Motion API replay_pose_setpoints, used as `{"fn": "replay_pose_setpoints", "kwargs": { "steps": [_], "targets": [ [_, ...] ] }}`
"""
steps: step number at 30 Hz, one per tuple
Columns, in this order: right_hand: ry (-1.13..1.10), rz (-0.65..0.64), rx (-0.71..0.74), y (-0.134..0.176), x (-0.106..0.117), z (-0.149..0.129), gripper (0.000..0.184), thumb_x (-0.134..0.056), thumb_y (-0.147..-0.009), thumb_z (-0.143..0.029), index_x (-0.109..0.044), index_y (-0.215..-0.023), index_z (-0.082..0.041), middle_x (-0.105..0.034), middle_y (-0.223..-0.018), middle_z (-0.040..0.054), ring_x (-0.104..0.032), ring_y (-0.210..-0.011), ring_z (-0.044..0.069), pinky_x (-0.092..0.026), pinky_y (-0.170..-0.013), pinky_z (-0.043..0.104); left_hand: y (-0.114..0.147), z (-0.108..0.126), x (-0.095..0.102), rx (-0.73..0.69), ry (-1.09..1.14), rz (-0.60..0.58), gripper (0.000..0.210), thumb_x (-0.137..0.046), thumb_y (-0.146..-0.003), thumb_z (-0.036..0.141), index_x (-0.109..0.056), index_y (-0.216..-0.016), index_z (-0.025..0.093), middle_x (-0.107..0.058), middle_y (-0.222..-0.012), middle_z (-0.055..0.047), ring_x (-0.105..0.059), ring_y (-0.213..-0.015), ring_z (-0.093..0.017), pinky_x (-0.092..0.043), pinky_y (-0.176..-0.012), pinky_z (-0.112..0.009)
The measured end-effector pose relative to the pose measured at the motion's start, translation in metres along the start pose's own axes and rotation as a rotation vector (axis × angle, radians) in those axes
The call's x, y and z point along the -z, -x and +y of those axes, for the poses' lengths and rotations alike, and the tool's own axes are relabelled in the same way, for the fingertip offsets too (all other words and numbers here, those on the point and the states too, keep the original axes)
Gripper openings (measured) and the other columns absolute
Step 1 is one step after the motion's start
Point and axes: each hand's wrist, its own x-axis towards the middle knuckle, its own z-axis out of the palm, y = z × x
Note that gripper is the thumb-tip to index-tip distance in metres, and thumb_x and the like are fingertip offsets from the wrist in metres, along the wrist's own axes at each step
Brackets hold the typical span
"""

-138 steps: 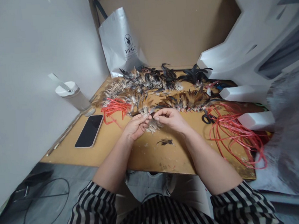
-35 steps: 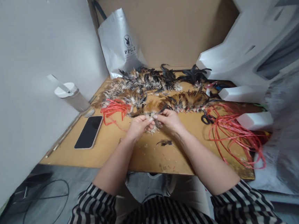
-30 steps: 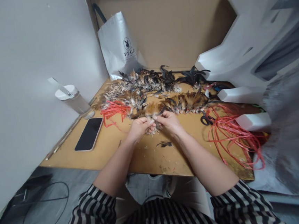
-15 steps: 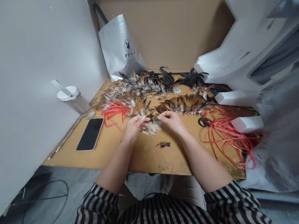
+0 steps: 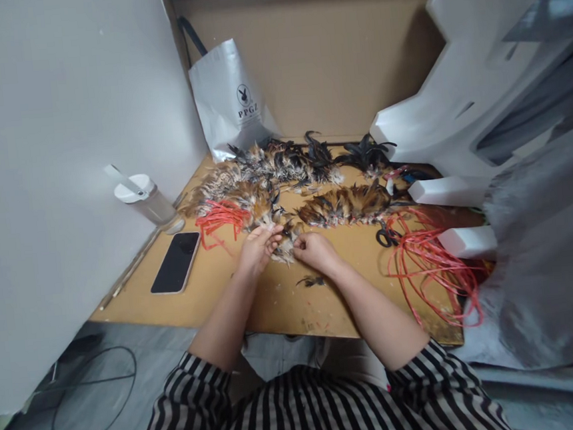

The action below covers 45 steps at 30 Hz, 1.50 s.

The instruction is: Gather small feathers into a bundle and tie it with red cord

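My left hand (image 5: 257, 249) is closed in a pinch on brown and dark feathers (image 5: 288, 228) that stick out past its fingertips. Just to the right, my right hand (image 5: 316, 251) has its thumb and forefinger pressed together at the edge of a small pile of pale-based feathers (image 5: 284, 251). Whatever lies between those fingertips is too small to make out. Nearer the table's front edge lies a small dark tuft of feathers (image 5: 312, 281). Behind the hands, a row of brown feathers (image 5: 348, 204) and a larger heap of mixed feathers (image 5: 282, 162) spread over the table.
Red plastic strings lie in a bunch (image 5: 221, 215) at left and a loose tangle (image 5: 428, 256) at right, beside black-handled scissors (image 5: 385, 237). A phone (image 5: 175, 263), a lidded cup (image 5: 147, 200) and a silver bag (image 5: 229, 99) stand or lie leftward. White foam pieces (image 5: 467, 242) edge the right.
My right hand has moved down and slightly left, from the top of the small feather pile to its right edge. My left hand keeps its pinch. The view has shifted slightly.
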Motion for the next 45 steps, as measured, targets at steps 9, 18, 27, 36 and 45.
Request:
{"fn": "replay_pose_setpoints", "kwargs": {
  "steps": [9, 18, 27, 36, 45],
  "targets": [
    [-0.384, -0.049, -0.083, -0.009, -0.007, 0.017, 0.007, -0.056, -0.061, -0.02, -0.061, -0.061, -0.015, -0.059, -0.054, -0.0004, -0.05, -0.05, 0.01, -0.036, -0.05, 0.02, -0.005, -0.006, 0.01, 0.061, -0.009, -0.051, 0.007, -0.063, -0.072, 0.014, -0.061, -0.078, 0.01, -0.069, -0.077, -0.007, -0.065, -0.068, -0.011, -0.05, -0.065, -0.02],
    [-0.922, -0.146, -0.283, -0.009, 0.001, 0.01, 0.023, -0.061, -0.057, -0.01, -0.053, -0.078, -0.016, -0.055, -0.047, -0.007, -0.048, -0.036, 0.006, -0.032, -0.033, 0.014, -0.007, -0.003, 0.011, 0.064, 0.01, -0.103, 0.006, -0.063, -0.072, 0.015, -0.062, -0.077, 0.01, -0.069, -0.075, -0.007, -0.064, -0.067, -0.011, -0.049, -0.065, -0.02],
    [-0.975, -0.145, -0.381, -0.01, 0.004, 0.006, 0.007, -0.065, -0.066, -0.014, -0.058, -0.067, -0.012, -0.061, -0.051, 0.0005, -0.057, -0.042, 0.009, -0.043, -0.036, 0.015, -0.005, -0.003, 0.012, 0.067, 0.059, -0.206, 0.01, -0.065, -0.071, 0.016, -0.061, -0.08, 0.012, -0.068, -0.077, -0.006, -0.065, -0.071, -0.012, -0.05, -0.068, -0.022],
    [-1.236, -0.076, -0.36, -0.015, 0.005, 0.017, 0.019, -0.073, -0.058, -0.023, -0.059, -0.064, -0.012, -0.056, -0.047, -0.0022, -0.045, -0.035, 0.004, -0.032, -0.031, 0.013, -0.003, -0.007, 0.008, 0.151, 0.044, -0.314, 0.015, -0.069, -0.068, 0.018, -0.061, -0.079, 0.011, -0.069, -0.079, -0.009, -0.065, -0.087, -0.019, -0.045, -0.089, -0.038],
    [-1.306, -0.086, -0.28, -0.013, 0.008, 0.012, 0.025, -0.075, -0.053, -0.027, -0.062, -0.069, -0.012, -0.061, -0.056, 0.0001, -0.05, -0.045, 0.005, -0.035, -0.041, 0.016, -0.003, -0.009, 0.0, 0.204, -0.051, -0.239, 0.015, -0.068, -0.069, 0.017, -0.064, -0.081, 0.009, -0.069, -0.081, -0.01, -0.065, -0.072, -0.013, -0.05, -0.069, -0.022]
  ]
}}
